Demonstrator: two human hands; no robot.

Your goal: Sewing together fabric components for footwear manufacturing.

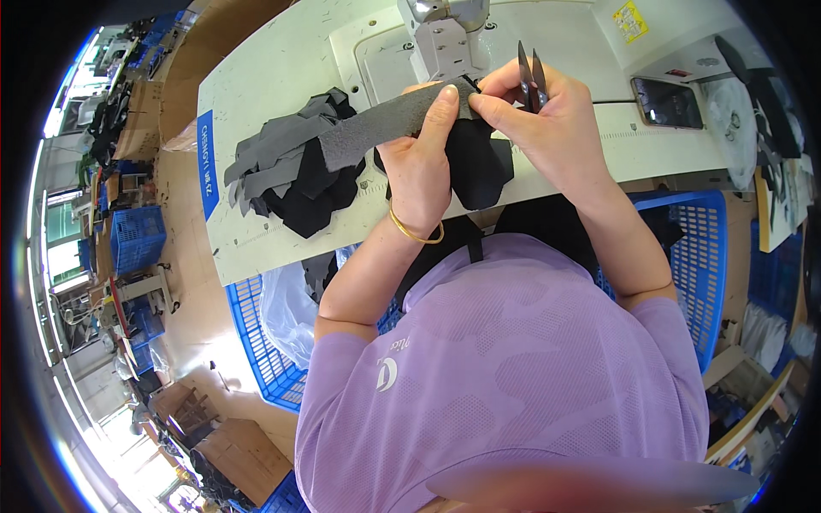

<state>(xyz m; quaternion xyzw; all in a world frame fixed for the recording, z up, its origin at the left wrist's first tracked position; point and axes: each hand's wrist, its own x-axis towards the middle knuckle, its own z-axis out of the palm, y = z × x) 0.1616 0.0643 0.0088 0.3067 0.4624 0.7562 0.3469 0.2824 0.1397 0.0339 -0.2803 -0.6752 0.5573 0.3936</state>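
Note:
My left hand (421,161) grips a long grey strip of fabric (363,128), its thumb pressed on top. My right hand (547,120) pinches the strip's right end between thumb and finger. Tucked in that same hand are thread snips (524,73), their dark blades pointing up and away. A black fabric piece (479,167) hangs below the strip, over the table's near edge; whether it is joined to the strip I cannot tell. Just beyond my hands stands the head of a sewing machine (445,43). Left of them lies a heap of grey and black fabric pieces (295,162).
The pale sewing table (265,244) carries a phone (667,103) and a clear plastic bag (731,124) at the right. Blue plastic baskets stand under it, one on the left (261,342) holding plastic film, another on the right (701,256). Cardboard boxes (244,457) sit on the floor at left.

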